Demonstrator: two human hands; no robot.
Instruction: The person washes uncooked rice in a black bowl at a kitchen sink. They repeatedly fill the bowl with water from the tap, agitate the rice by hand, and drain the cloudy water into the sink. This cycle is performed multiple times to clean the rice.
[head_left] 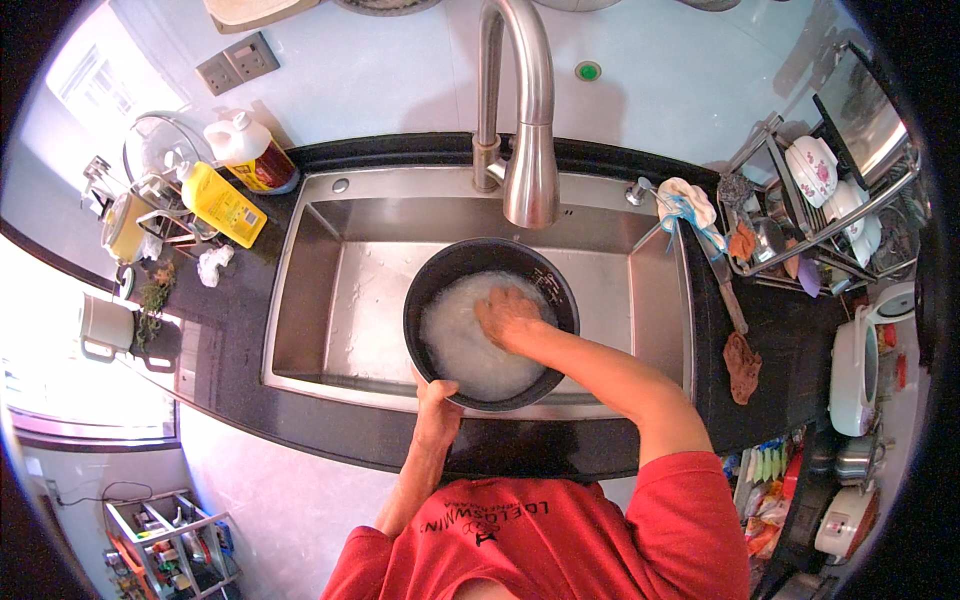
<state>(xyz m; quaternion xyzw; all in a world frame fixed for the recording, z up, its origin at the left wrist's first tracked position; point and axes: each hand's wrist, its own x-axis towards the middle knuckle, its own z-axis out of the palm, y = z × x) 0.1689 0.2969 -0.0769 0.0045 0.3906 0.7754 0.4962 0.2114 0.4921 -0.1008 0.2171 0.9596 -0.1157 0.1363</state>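
A round black rice-cooker inner pot [425, 285] is held over the front part of the steel sink [600, 270]. Cloudy white water [470, 360] fills its lower part, with what looks like rice in it. My left hand [437, 408] grips the pot's near-left side, thumb at the rim and the other fingers hidden beneath. My right hand [508, 318] reaches in over the right rim, its fingers bent down into the cloudy water. Its fingertips are under the surface, so their grip does not show. Above the pot's far side hangs the steel faucet [530, 180].
Left of the sink stand a yellow bottle [222, 205], a large jug [255, 155] and a white mug [105, 325]. To the right are a knife [730, 295], a brown cloth-like piece [741, 368] and a dish rack [830, 230] with bowls. The dark counter edge [550, 445] runs in front of me.
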